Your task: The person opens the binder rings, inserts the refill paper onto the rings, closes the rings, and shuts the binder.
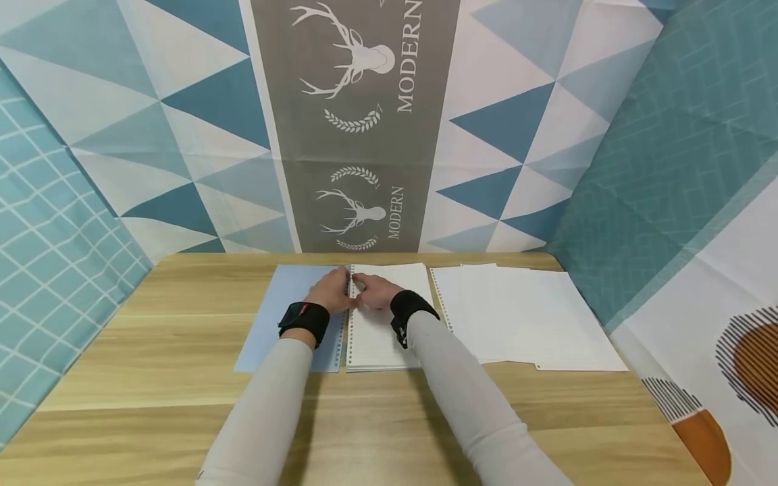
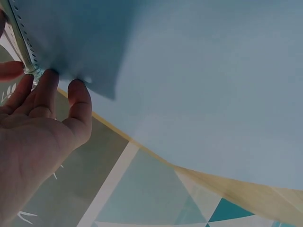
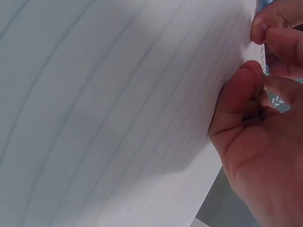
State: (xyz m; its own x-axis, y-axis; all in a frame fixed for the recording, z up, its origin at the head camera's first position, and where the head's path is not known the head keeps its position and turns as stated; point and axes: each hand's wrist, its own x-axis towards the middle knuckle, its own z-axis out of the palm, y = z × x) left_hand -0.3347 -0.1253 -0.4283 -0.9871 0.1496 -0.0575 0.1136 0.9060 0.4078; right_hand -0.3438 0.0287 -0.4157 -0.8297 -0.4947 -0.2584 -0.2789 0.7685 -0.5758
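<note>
A loose-leaf notebook lies open, its pale blue cover (image 1: 267, 317) on the left and a stack of lined, hole-punched paper (image 1: 383, 347) on the right. Between them runs a narrow pale green ring spine (image 2: 18, 33). My left hand (image 1: 331, 290) grips the spine near its far end, fingertips at the cover's top edge in the left wrist view. Close beside it, my right hand (image 1: 377, 291) holds the spine from the paper side, thumb and fingers curled in at the punched edge. The rings are mostly hidden by the fingers.
Right of the notebook, loose white punched sheets (image 1: 523, 314) lie spread and overlapping on the wooden table (image 1: 152, 385). Behind the table's far edge hangs a patterned cloth (image 1: 352, 142), with more cloth at both sides.
</note>
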